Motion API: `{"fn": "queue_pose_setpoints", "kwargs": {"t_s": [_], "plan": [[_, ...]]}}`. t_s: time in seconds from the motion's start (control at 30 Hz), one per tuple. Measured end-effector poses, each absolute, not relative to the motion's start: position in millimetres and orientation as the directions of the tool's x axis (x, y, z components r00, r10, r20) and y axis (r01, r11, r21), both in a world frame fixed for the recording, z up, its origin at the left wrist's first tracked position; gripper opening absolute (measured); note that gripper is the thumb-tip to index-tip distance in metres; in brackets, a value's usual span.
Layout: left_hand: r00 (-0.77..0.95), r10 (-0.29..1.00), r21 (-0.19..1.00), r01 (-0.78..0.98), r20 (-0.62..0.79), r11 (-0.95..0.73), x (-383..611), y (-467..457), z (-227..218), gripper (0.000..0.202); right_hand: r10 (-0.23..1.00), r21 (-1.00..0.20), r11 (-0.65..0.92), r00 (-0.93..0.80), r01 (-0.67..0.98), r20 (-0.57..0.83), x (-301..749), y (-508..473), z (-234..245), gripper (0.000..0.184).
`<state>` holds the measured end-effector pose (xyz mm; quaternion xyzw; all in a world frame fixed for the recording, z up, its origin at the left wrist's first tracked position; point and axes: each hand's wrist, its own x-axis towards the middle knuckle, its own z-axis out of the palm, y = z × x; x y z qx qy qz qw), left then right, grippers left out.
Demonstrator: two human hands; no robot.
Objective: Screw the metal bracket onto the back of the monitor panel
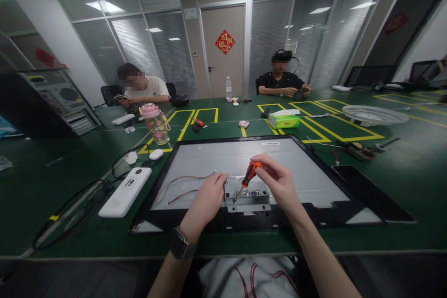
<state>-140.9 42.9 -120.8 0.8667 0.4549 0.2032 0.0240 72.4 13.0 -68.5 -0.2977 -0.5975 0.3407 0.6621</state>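
A display panel (195,156) with a grey back and black frame lies flat on the table before me. On its lower middle sits a metal bracket (249,207) with a row of ports along its face. My right hand (279,181) is closed around the handle of an orange and black screwdriver (249,175). The shaft slants down left, its tip at the ports. At the bracket's left end, my left hand (208,194) has its fingers together against the edge; the thumb is hidden. Thin wires (181,177) run left of it across the panel.
A white power bank (126,192) and black cables (78,216) lie left, near a pink-lidded bottle (155,125). Right are a black flat slab (373,193) and a tool (359,150). A green tissue pack (284,120) stands behind. Two people (143,88) sit across the table.
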Motion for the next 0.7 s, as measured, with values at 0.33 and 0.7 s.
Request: {"fn": "queue_pose_setpoints", "kwargs": {"t_s": [0.33,0.7], "plan": [[0.498,0.805,0.233,0.782,0.323,-0.578,-140.5,43.0,-120.4,0.044,0.847,-0.819,0.514,-0.002,-0.255,0.532,74.8,15.5,-72.8,0.022],[0.503,0.806,0.22,0.787,0.312,-0.576,-140.3,41.7,-118.2,0.044,0.847,-0.831,0.514,-0.028,-0.215,0.531,77.4,17.1,-75.1,0.017]]}}
